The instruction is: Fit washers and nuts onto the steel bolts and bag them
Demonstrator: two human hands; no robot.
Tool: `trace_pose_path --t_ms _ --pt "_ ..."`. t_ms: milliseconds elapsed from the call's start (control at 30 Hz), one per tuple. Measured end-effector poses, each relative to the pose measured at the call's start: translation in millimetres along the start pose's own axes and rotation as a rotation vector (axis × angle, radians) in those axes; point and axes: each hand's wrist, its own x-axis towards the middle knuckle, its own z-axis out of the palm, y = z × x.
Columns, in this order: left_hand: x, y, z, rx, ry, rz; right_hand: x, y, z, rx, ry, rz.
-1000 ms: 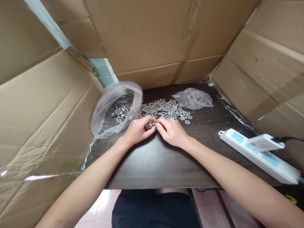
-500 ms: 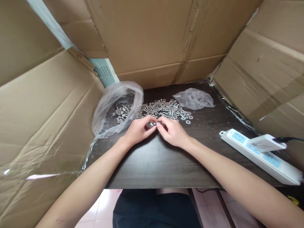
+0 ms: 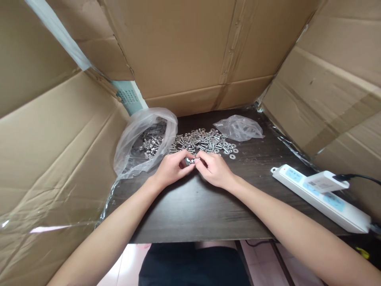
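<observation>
While hands [image 3: 214, 171] pinch hardware [image 3: 193, 161], adapter label [image 3: 320, 183] blurs

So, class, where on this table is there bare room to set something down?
Bare: the table between left hand, right hand and its near edge; mostly bare too between right hand, power strip and crumpled bag. Crowded: beyond the hands, where metal parts lie in and beside the open bag.

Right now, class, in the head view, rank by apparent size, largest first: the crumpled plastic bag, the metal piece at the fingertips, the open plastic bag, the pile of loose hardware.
1. Open plastic bag
2. Pile of loose hardware
3. Crumpled plastic bag
4. Metal piece, partly hidden
</observation>
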Motion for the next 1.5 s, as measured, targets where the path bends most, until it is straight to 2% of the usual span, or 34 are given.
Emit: trace_pose_path --t_ms 1500 --pt "-2.0 -4.1 0.6 0.043 -0.020 0.015 -1.1 -2.9 -2.0 0.050 -0.047 0.030"
